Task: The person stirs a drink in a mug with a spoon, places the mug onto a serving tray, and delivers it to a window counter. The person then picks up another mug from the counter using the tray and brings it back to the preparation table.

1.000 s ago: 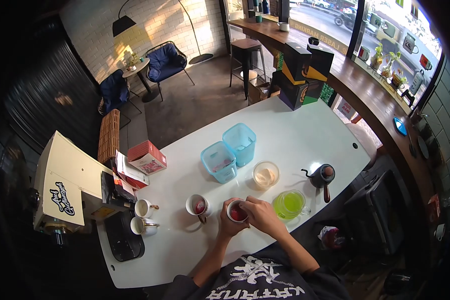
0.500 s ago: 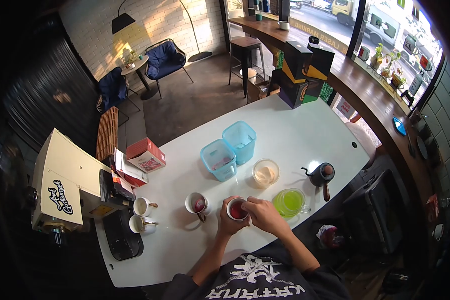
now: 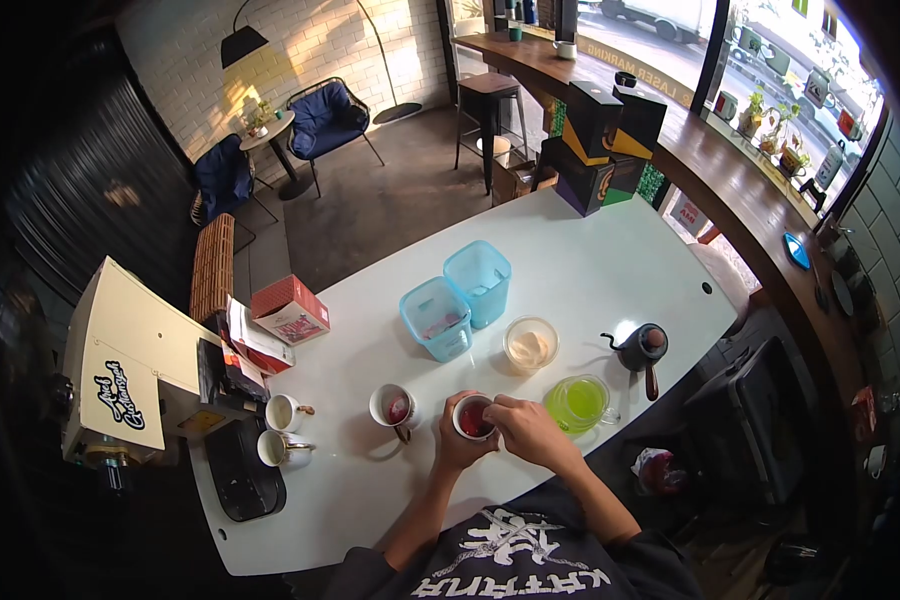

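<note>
My left hand (image 3: 457,450) is closed around a white cup (image 3: 461,404) of dark red liquid. At the cup's right rim, the fingers of my right hand (image 3: 528,430) are pinched together over the opening. Whatever they grip is hidden by the fingers. Just left stands a white mug (image 3: 378,400) with something red inside, its handle toward me. To the right of my hands sits a clear glass jug (image 3: 578,402) of bright green liquid. Behind it is a clear round tub (image 3: 530,345) holding a pale substance.
Two blue plastic containers (image 3: 478,285) stand mid-table, the nearer with reddish contents. A black gooseneck kettle (image 3: 642,348) stands right. Two white mugs (image 3: 284,412), a red box (image 3: 290,310) and a cream machine (image 3: 120,360) are left. Black boxes (image 3: 592,125) are stacked at the far edge.
My hands and the cup stay in nearly the same place. The view has shifted very slightly, and the truck outside the window has moved left.
</note>
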`<state>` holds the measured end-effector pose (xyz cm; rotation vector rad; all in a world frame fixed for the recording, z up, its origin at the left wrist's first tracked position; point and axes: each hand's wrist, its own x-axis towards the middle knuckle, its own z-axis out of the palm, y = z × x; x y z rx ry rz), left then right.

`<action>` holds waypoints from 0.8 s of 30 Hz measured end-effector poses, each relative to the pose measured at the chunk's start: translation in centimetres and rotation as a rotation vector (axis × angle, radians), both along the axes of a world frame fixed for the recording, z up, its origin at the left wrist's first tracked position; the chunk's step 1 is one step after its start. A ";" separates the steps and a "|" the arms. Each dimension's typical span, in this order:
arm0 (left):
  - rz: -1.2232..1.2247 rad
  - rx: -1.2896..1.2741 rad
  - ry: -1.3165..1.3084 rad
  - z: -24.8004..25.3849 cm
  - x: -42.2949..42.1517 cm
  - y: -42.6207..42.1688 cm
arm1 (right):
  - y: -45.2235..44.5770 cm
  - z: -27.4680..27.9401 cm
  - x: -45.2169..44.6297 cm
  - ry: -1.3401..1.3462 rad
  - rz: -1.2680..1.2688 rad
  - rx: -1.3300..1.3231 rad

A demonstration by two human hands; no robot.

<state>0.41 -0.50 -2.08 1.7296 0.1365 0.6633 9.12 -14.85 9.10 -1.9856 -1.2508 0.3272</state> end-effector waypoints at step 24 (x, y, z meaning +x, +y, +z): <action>-0.003 -0.002 -0.017 -0.2 0.0 0.1 | -0.7 1.3 0.1 0.001 0.049 -0.087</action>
